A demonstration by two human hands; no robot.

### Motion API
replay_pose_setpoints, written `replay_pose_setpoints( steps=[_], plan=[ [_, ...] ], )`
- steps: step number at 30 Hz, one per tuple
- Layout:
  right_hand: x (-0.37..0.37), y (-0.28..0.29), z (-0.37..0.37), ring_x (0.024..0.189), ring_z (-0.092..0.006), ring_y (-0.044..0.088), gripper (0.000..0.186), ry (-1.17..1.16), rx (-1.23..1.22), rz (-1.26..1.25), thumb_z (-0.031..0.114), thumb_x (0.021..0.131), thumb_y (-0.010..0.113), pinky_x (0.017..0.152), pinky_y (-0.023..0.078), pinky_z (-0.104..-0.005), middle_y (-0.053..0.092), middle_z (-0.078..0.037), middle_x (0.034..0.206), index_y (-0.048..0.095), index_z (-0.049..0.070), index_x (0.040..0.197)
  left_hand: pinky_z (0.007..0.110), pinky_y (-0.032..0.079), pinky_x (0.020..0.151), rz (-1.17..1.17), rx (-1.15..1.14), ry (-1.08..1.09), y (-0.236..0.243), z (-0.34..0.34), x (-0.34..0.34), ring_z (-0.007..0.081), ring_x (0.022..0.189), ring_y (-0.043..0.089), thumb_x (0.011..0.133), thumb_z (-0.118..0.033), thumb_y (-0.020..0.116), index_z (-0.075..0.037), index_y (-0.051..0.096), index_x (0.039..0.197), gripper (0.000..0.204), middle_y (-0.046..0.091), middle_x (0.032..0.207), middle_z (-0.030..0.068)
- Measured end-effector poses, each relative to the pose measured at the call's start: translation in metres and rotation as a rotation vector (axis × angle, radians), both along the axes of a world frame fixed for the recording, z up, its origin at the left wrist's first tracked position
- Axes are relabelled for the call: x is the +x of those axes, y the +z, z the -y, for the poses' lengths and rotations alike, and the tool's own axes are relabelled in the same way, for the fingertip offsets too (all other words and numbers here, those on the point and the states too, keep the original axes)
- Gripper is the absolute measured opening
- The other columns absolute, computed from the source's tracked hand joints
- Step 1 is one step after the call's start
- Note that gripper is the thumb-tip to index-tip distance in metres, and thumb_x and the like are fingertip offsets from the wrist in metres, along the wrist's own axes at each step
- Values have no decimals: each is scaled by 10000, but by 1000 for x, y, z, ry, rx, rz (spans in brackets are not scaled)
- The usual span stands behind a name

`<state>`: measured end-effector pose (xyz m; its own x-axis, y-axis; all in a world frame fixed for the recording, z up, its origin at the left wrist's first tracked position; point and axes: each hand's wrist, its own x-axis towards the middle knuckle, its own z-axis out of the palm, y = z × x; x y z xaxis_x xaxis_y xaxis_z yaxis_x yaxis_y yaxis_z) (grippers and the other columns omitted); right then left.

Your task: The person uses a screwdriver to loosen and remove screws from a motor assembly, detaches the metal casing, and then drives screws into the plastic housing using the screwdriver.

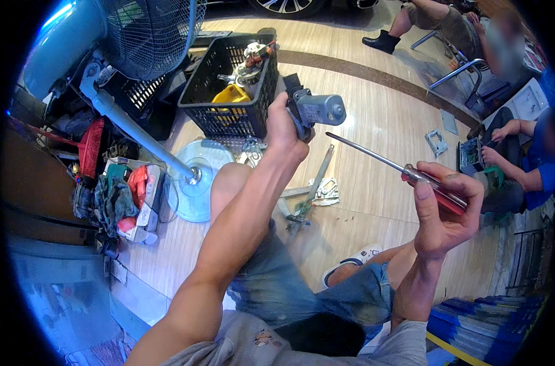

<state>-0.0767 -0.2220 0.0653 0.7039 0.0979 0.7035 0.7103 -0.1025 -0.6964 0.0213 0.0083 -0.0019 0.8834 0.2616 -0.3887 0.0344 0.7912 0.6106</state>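
Note:
My left hand (283, 128) is closed around a small electric motor (319, 110), its silver cylinder pointing right and a dark housing against my palm. In my right hand (448, 207) is a long screwdriver (375, 157) with a red and clear handle. The shaft slants up and left, and its tip is apart from the motor, a little below and right of it. On the floor below the motor lie a flat metal bar (321, 174) and a white bracket-like part (326, 192).
A black plastic crate (225, 119) holding parts stands beyond my left arm. Left of it is a fan (122, 119) on a round base, near a tray (152, 213) of rags. Two other people sit at the right, one handling a boxy device (471, 154). Metal plates (436, 143) lie nearby.

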Motion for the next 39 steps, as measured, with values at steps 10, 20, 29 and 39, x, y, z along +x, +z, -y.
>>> replay_pose_setpoints(
  steps=[10, 20, 29, 39],
  plan=[
    [4, -4, -10, 878, -310, 696, 342, 17, 32, 67, -64, 824, 689, 795, 592, -373, 633, -288, 1033, 434, -24, 1049, 230, 404, 436, 8, -183, -91, -14, -5, 3, 104, 493, 491, 868, -363, 535, -134, 586, 777, 251, 556, 640, 6],
    [3, -5, -19, 903, -289, 700, 335, 78, -6, 93, -57, 826, 694, 806, 586, -341, 635, -290, 1045, 445, -30, 1049, 232, 456, 451, 13, -278, -98, -15, -6, 0, 118, 487, 506, 848, -360, 534, -113, 550, 751, 266, 552, 633, 30],
    [4, -7, -21, 907, -289, 699, 334, 90, 3, 86, -48, 833, 693, 813, 582, -337, 634, -291, 1050, 442, -31, 1052, 207, 431, 432, 27, -145, -92, -7, 1, -4, 95, 476, 497, 855, -344, 548, -183, 590, 725, 211, 555, 628, -32],
    [2, -5, -20, 898, -294, 700, 324, 86, 9, 100, -54, 833, 689, 812, 584, -339, 635, -293, 1041, 446, -33, 1046, 220, 359, 404, 25, -83, -91, -6, 2, -4, 85, 484, 460, 888, -402, 504, -220, 592, 767, 236, 553, 647, -55]
  ],
)
